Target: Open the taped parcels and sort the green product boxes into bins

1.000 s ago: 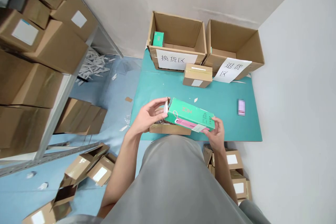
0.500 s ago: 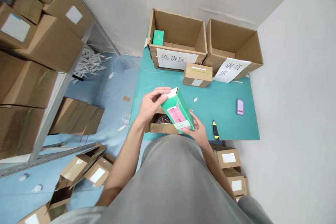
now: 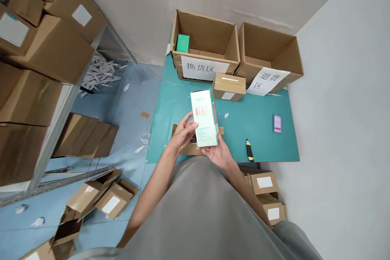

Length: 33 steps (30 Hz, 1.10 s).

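Note:
Between both hands I hold a product box (image 3: 205,124) upright, its white printed side with small coloured pictures and lines of text facing me. My left hand (image 3: 184,132) grips its left edge, thumb on the printed side. The lower right corner rests in my right hand (image 3: 217,152), fingers partly hidden beneath it. Under the box an opened cardboard carton (image 3: 190,150) with dark contents lies at the table's near edge, mostly covered by the box and my hands.
Two large open cartons, a left one (image 3: 207,32) holding a green box (image 3: 183,43) and a right one (image 3: 269,46), stand at the back of the green table (image 3: 262,109). A closed small carton (image 3: 229,87), a utility knife (image 3: 250,150) and a phone (image 3: 277,123) lie there. Shelved cartons (image 3: 55,48) stand left.
The product box has been turned from its green side with the pink picture to its white text side and stood more upright. My left hand has slid lower along it.

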Available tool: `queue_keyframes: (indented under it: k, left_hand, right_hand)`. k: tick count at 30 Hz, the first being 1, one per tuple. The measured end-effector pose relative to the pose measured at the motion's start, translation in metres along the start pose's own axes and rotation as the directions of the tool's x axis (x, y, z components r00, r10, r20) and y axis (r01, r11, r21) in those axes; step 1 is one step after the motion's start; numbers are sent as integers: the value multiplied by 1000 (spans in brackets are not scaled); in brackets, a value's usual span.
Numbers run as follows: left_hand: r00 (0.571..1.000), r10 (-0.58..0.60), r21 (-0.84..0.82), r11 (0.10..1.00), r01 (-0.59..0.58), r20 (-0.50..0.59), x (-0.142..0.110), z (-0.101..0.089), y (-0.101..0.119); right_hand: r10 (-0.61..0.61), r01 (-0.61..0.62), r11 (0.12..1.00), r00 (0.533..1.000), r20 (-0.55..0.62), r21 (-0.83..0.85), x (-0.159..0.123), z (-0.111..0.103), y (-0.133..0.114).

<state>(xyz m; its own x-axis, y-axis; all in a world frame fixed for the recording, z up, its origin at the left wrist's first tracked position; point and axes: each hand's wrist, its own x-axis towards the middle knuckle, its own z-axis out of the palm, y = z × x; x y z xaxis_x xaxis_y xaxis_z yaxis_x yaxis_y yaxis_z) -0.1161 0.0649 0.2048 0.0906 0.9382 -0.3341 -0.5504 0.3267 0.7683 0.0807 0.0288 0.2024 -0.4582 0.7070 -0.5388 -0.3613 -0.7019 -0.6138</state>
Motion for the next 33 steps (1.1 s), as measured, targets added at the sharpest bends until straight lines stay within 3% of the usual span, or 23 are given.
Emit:
queue_keyframes:
  k: [3,6,11,13,16,19,22,26,33]
  left_hand:
    - [998,41,44,998,-38,-56,3,-5,4]
    - [987,96,104,991,-82,-127,6,-7,2]
    - [960,174,238,964,-121,-218,9,2,-14]
    - [956,210,294,945,-145,-205,7,7,-19]
    - [952,237,337,927,-162,-193,6,8,-19]
    - [955,236,313,934,-173,-178,6,3,-13]
    - [974,188,275,950,-148,-126,6,-1,-6]
    - [998,29,232,973,-16,-51,3,-3,-4]
    - [991,-125,-20,992,126,37,-8,1,-18]
  right_hand:
    - [-178,151,965,977,-114,-215,-3,0,-8]
    - [-461,317,819,860,-220,-478,-9,1,-18]
    - [-627,240,511,761,-167,-825,-12,13,-16]
    - [-664,209,455,727,-174,-865,-9,15,-12]
    - [-652,272,545,732,-198,-793,-4,11,-9]
    - [-542,350,754,810,-224,-556,-3,0,-11]
    - [-395,327,897,896,-205,-298,-6,-8,-10]
    - [-335,311,937,929,-160,-157,-8,-10,-4]
    - [-359,336,927,922,-144,-166,-6,-14,-1]
